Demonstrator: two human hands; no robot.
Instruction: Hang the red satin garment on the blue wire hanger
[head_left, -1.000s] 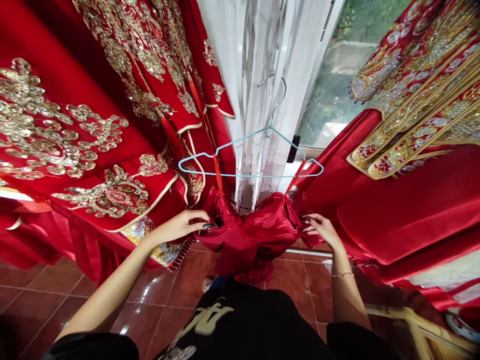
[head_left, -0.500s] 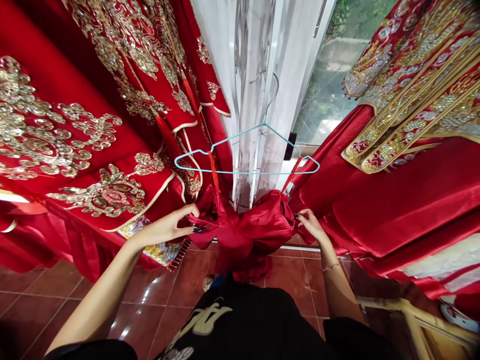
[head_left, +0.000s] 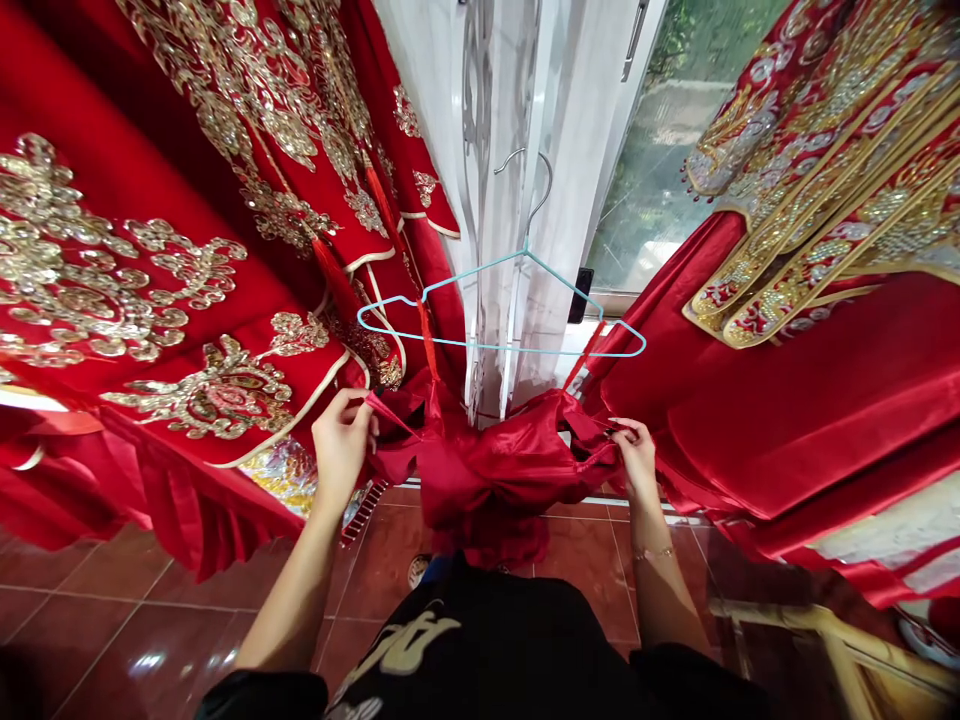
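Red-tiled floor (head_left: 112,610) | left hand (head_left: 341,445): fingers pinching red satin garment (head_left: 487,480) | right hand (head_left: 636,455): fingers pinching its edge | teal wire hanger (head_left: 495,347) above, apart

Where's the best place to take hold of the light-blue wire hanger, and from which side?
Take the light-blue wire hanger by its neck, just under the hook, coming from the front: the white curtain lies behind it, and the neck stands clear of the red cords rising to its shoulders.

Black top with wide sleeves (head_left: 262,695) and a big gold-ish graphic (head_left: 405,640) on the front (head_left: 510,640), plus a thin gold bracelet (head_left: 654,552) just behind the right hand (head_left: 636,455).
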